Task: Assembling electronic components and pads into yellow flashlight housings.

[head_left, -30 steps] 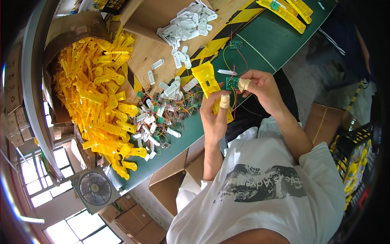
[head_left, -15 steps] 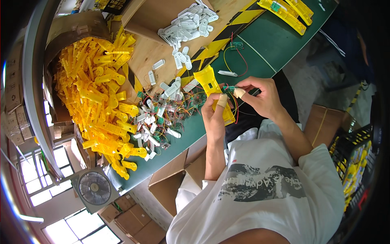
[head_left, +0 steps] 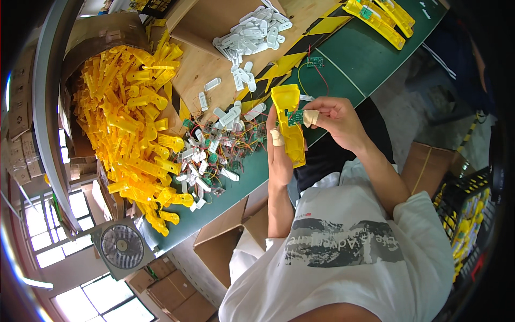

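Note:
My left hand [head_left: 280, 155] is closed around a long yellow plastic shell [head_left: 293, 140], its hollow side facing up. Between the thumb and fingers of my right hand [head_left: 338, 121] is a small green circuit board [head_left: 295, 118], held over the middle of the shell. Tan tape wraps the thumbs of both hands. Whether the board touches the shell I cannot tell. Behind my right fingers a white plastic piece [head_left: 306, 98] lies on the green table, partly hidden. Farther back lies another green circuit board [head_left: 315, 62] with red and yellow wires.
A heap of yellow shells [head_left: 129, 118] spills from a carton at the left. Wired boards and white pieces [head_left: 209, 155] lie tangled beside my left hand. More white pieces [head_left: 252, 32] sit by an open box [head_left: 188, 27]. Yellow shells [head_left: 375, 21] lie at the far right.
My right hand has turned the circuit board flatter and brought it over the yellow shell. The left hand has shifted its hold, its thumb now along the shell's left edge, and the shell stands more upright.

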{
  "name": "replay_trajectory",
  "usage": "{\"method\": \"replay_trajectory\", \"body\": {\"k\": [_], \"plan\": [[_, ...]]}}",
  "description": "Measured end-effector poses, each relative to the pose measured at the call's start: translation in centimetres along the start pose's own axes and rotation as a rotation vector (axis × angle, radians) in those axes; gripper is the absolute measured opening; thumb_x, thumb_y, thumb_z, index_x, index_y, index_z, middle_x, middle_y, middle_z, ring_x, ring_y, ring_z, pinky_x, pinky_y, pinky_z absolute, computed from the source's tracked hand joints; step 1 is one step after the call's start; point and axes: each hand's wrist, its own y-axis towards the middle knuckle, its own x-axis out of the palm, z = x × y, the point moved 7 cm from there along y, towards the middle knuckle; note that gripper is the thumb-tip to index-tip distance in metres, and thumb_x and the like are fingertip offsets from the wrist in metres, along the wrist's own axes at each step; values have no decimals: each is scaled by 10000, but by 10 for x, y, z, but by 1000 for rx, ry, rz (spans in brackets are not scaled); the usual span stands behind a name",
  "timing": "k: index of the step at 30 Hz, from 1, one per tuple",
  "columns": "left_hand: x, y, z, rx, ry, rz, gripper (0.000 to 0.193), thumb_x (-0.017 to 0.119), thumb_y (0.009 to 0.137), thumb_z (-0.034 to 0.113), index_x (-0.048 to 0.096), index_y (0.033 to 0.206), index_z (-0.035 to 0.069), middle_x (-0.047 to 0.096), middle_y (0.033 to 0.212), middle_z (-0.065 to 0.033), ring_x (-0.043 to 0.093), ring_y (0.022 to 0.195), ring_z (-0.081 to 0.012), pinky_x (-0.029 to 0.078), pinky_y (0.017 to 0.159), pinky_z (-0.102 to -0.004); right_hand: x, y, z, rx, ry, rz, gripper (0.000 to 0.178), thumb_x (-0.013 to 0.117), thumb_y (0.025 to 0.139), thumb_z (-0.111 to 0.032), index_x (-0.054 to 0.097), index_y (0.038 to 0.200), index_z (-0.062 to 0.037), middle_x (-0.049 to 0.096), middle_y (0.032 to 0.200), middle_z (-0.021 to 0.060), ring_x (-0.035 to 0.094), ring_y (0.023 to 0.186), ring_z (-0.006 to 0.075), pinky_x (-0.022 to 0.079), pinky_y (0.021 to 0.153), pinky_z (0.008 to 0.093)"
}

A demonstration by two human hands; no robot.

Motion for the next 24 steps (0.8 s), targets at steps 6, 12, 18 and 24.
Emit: {"method": "replay_trajectory", "body": {"k": [6, 12, 18, 24], "plan": [[7, -9, 1, 13, 8, 58, 639, 291, 1055, 483, 230, 1533, 62, 575, 1126, -101, 605, 759, -144, 512, 634, -264, 7, -5, -4, -89, -184, 55, 189, 669, 924, -75, 680, 1045, 69, 707, 925, 77, 665, 846, 106, 535, 778, 249], [4, -20, 9, 51, -41, 132, 625, 321, 1050, 474, 259, 1517, 64, 578, 1109, -101, 600, 753, -139, 521, 637, -270, 19, -4, -9, -226, -258, 39, 198, 663, 930, -77, 681, 1064, 68, 715, 935, 91, 668, 844, 102, 540, 757, 241], [4, -32, 12, 78, -44, 143, 587, 325, 1056, 443, 275, 1499, 61, 590, 1082, -102, 617, 735, -151, 522, 622, -271, 21, -9, -9, -186, -138, -4, 188, 670, 929, -74, 687, 1051, 67, 717, 928, 89, 667, 833, 101, 543, 745, 236], [13, -36, 10, 60, -76, 151, 550, 342, 1057, 418, 307, 1472, 58, 591, 1061, -100, 630, 722, -161, 526, 611, -278, 14, -16, -20, -216, -211, -6, 180, 680, 918, -67, 690, 1034, 70, 716, 910, 91, 669, 817, 102, 546, 729, 234]]}}
